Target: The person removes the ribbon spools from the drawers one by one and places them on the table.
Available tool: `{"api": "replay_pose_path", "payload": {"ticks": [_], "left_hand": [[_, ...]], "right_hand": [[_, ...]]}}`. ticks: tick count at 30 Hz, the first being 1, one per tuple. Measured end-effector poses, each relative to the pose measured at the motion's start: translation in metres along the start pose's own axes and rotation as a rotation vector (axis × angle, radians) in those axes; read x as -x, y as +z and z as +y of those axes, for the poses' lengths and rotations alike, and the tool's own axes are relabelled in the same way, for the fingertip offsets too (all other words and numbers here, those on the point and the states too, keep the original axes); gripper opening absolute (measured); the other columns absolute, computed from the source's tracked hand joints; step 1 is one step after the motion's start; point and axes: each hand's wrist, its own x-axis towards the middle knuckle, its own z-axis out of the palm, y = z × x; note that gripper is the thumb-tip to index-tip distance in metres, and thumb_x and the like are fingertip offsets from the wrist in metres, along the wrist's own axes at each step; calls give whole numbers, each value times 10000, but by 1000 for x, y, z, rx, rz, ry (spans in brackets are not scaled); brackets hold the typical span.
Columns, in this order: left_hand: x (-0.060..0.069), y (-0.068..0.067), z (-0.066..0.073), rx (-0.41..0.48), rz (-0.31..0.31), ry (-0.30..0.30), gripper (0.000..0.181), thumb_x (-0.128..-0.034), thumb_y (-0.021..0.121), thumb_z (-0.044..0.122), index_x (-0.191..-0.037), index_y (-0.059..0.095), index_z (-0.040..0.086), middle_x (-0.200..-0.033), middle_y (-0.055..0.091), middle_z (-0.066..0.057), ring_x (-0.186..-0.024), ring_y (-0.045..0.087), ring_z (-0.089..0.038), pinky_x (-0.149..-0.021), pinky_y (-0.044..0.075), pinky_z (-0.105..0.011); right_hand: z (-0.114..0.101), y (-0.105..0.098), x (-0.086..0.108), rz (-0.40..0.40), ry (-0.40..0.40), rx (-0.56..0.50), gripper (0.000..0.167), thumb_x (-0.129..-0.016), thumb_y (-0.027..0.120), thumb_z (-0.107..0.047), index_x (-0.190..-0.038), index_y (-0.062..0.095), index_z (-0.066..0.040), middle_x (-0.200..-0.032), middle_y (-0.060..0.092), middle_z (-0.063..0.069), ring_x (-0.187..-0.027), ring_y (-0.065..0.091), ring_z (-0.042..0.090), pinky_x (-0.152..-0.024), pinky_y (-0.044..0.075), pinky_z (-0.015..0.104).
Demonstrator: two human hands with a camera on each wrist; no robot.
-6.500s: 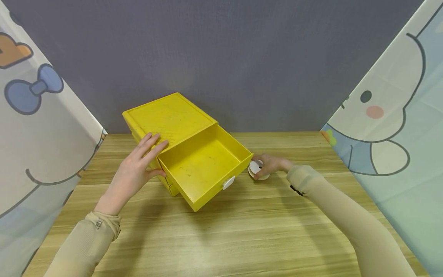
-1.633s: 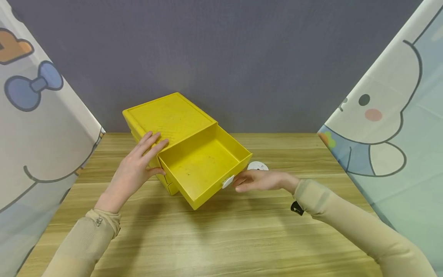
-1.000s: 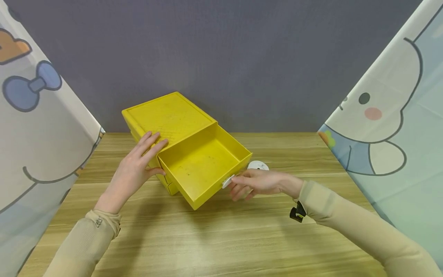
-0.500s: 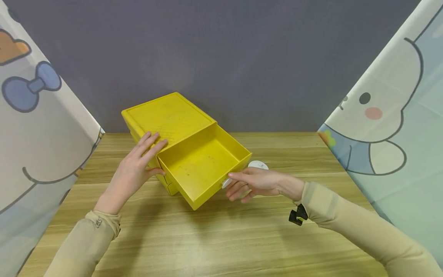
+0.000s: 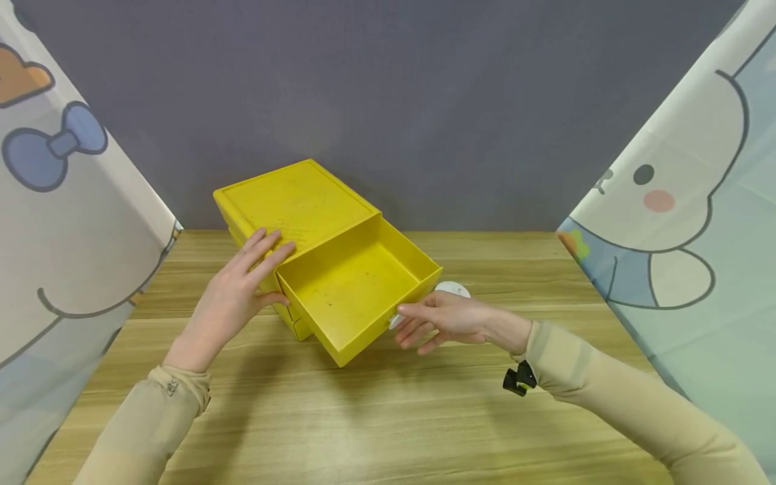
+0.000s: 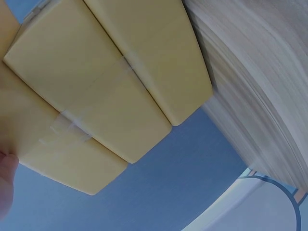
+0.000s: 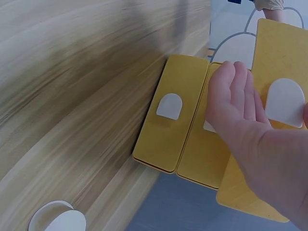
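Observation:
A yellow drawer unit stands at an angle on the table, its top drawer pulled far out with nothing inside. My left hand rests on the unit's left side, fingers fairly straight over the top edge and thumb near the front corner. At the drawer's front, my right hand holds the white drawer handle between thumb and forefinger. Its other fingers extend below the handle. Behind this hand lies a white, round, spool-like thing, partly hidden in the head view; two discs show in the right wrist view.
The wooden table runs up to a dark grey back wall. Cartoon-printed panels flank both sides. Lower drawers of the unit are closed, with white handles. Clear tape crosses the unit's side.
My right hand has left the white round thing and come forward and left to the drawer handle, where its thumb settled. The drawer, unit and left hand have stayed in place.

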Motion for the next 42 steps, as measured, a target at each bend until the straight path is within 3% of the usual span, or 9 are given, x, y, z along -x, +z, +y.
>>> {"api": "replay_pose_path", "payload": {"ticks": [9,22,29,36,42], "left_hand": [[-1,-2,1,-20,3,12,968,-490,887,162,-1380,508,132,-1419,504,-170,-1357,429,-374,-971,515,-518],[-1,-1,1,-21,2,15,982,-484,888,171,-1387,503,142,-1416,507,-168,-1355,430,-377,-992,502,-516],[-1,-1,-1,-25,1,20,990,-481,888,172,-1390,497,136,-1415,506,-173,-1351,432,-383,-993,503,-515],[-1,0,0,-26,0,22,997,-476,894,160,-1389,495,130,-1414,503,-174,-1353,429,-381,-977,514,-511],[-2,-1,0,-16,-4,22,1007,-474,904,135,-1393,493,137,-1414,505,-173,-1356,426,-379,-975,516,-513]], "right_hand": [[-3,1,-1,33,-12,10,535,-999,483,-381,-1186,592,109,-1126,678,225,-962,686,227,-895,593,436],[-9,2,-6,78,-23,36,493,-993,485,-397,-1141,637,47,-1064,710,161,-950,696,232,-867,603,424],[-11,2,-10,61,-39,48,514,-1003,467,-394,-1187,611,63,-1153,663,251,-920,696,186,-853,608,385],[-15,4,-15,63,-37,42,501,-1003,469,-392,-1196,612,48,-1107,693,188,-932,694,197,-870,604,390],[-19,7,-22,75,-32,37,502,-1006,459,-392,-1217,600,42,-1153,667,228,-910,693,179,-868,602,398]]}}
